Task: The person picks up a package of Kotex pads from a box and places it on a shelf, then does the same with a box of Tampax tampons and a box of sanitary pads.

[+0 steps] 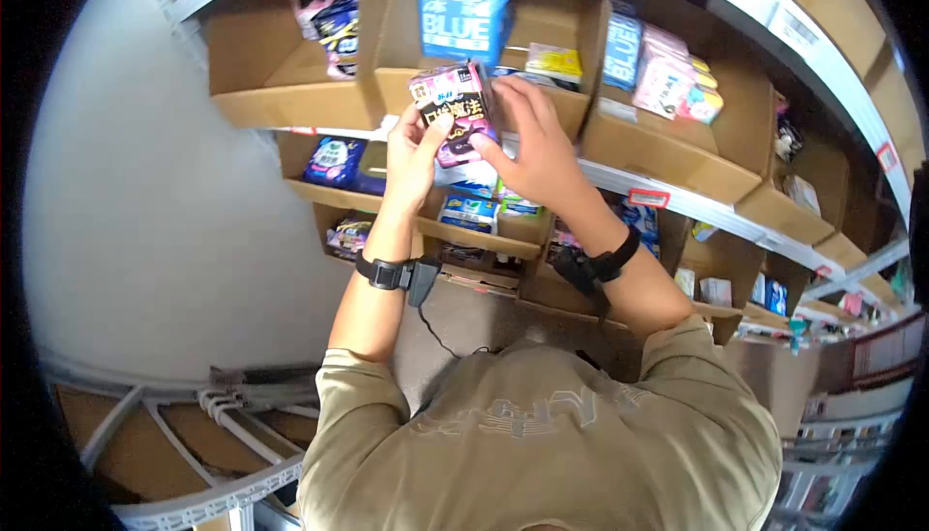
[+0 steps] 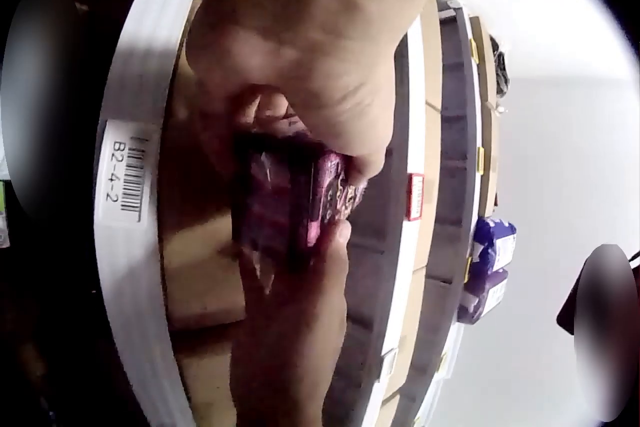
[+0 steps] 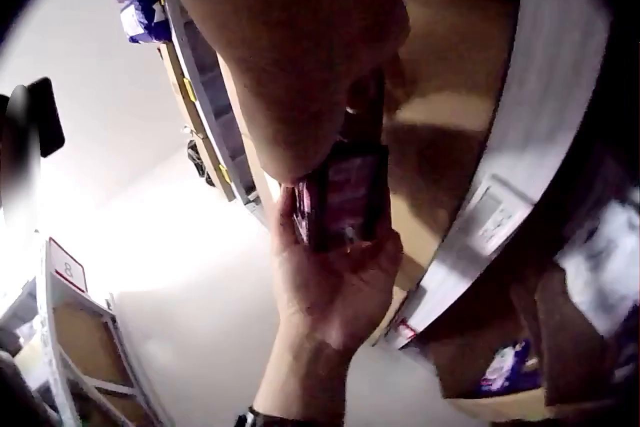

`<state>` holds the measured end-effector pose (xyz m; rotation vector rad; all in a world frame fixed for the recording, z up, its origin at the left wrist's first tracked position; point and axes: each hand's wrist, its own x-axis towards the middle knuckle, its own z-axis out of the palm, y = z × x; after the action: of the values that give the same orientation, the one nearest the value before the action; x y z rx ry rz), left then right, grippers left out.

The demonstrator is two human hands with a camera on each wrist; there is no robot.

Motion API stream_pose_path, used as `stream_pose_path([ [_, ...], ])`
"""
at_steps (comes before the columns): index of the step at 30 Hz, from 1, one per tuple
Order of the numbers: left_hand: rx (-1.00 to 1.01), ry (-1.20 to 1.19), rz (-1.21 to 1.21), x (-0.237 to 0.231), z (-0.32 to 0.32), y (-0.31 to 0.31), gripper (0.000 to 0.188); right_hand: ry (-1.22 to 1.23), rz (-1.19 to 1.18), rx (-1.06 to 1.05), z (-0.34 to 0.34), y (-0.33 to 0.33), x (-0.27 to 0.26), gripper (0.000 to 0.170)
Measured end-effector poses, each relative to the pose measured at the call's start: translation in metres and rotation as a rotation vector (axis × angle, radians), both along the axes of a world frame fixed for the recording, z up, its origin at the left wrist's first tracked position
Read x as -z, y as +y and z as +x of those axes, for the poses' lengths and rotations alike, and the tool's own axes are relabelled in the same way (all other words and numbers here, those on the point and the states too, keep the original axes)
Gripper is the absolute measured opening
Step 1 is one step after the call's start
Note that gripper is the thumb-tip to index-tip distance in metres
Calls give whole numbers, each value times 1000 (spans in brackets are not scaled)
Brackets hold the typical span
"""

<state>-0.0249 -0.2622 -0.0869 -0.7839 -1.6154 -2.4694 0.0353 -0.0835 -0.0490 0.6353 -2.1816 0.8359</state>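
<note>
A pink and black package is held up in front of the shelf boxes in the head view, between both hands. The left hand grips its left side, thumb across the front. My right hand holds the right edge, thumb at the lower corner and fingers around the upper side. In the left wrist view the dark, shiny package sits between the left hand and the right hand. The right wrist view shows the package above the left palm; some fingers are hidden.
Cardboard bins on white-edged shelves hold blue packages, pink packages and other packets. Lower bins hold a dark blue pack and a blue and yellow pack. A curved metal rack stands at the lower left.
</note>
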Motion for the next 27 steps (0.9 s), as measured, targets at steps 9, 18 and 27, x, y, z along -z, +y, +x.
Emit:
stream_pose_path([
  [9,57,-92,55,9,-4,51,27,10,115,108,21,42,20,61],
  [18,246,-58,-58,-3,39,105,31,83,49,275,107,137,10,57],
  [27,269,92,-119,-25,75,193,24,30,319,665,141,207,26,69],
])
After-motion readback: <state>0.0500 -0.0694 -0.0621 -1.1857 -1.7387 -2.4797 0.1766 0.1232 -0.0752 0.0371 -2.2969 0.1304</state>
